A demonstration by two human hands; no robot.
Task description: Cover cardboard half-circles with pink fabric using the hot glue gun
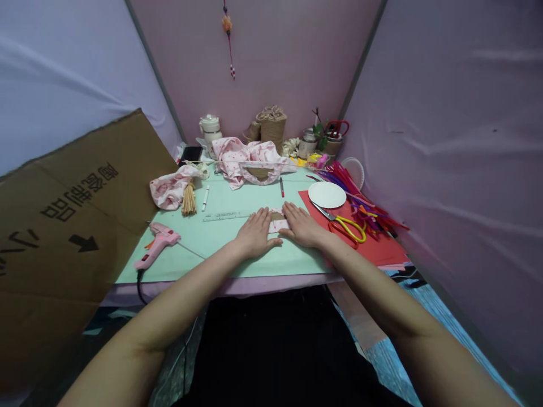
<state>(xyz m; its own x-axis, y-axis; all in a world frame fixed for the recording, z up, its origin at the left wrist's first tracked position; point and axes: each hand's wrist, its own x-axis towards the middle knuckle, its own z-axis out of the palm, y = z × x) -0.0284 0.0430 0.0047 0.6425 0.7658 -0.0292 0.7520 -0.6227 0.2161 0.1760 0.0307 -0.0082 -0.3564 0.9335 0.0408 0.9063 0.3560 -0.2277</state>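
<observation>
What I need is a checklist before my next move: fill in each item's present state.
1. Left hand and right hand flat at either side of the small patterned fabric piece: ok.
2. Ruler clear of the left hand: not ok, its right end reaches the fingers.
3. Glue gun clear of both hands: ok, it lies off to the left.
4. Glue gun cool: cannot tell.
5. Scissors uncovered on the red sheet: ok.
6. Fabric piece's underside smooth: cannot tell, it is face down.
</observation>
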